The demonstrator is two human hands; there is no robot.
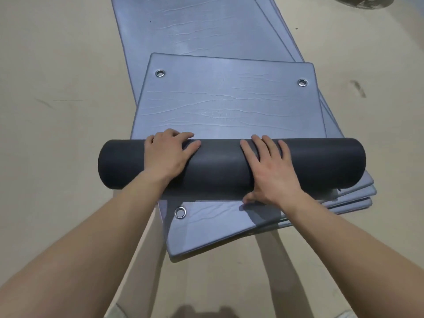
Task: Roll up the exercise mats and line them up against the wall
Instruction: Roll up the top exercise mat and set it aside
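Note:
A blue-grey exercise mat with metal eyelets is mostly wound into a dark roll point(220, 166) lying crosswise in the middle of the view. Its flat remaining end point(229, 99) stretches away from the roll, with an eyelet at each far corner. My left hand point(168, 154) presses palm-down on the left half of the roll, fingers curled over its top. My right hand point(270, 171) lies flat on the right half, thumb tucked under the near side. Several more flat mats point(211, 228) are stacked beneath, fanned out at slightly different angles.
The stack rests on a beige floor point(57, 88). Another long mat point(195, 24) extends away toward the top of the view. A dark object point(362, 2) shows at the top right corner. My legs point(146, 260) are visible below the mats.

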